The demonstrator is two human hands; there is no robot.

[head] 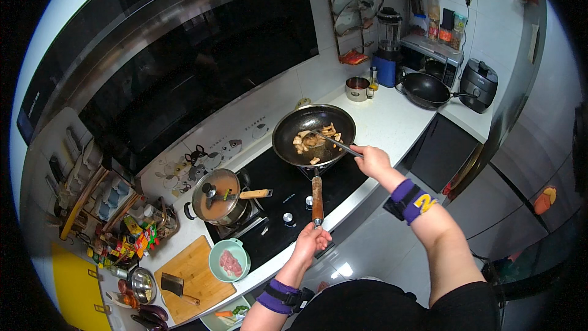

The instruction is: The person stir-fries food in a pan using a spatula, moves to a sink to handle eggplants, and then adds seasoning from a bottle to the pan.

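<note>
A dark wok (317, 119) sits on the right burner, with browned pieces of food (327, 134) in its middle and lower part. My right hand (373, 161) holds the grey handle of a spatula (340, 144), whose far end is among the pieces and partly hidden by them. The wok's wooden handle (317, 193) points toward me. My left hand (312, 242) has its thumb and fingers around the metal tip of that handle.
A lidded pot (218, 195) stands on the left burner of the black hob (280, 193). Nearer lie a green bowl of raw meat (229, 264) and a cutting board (211, 280) with a cleaver (172, 284). A second black pan (420, 89) and a steel cup (357, 89) stand at the back right.
</note>
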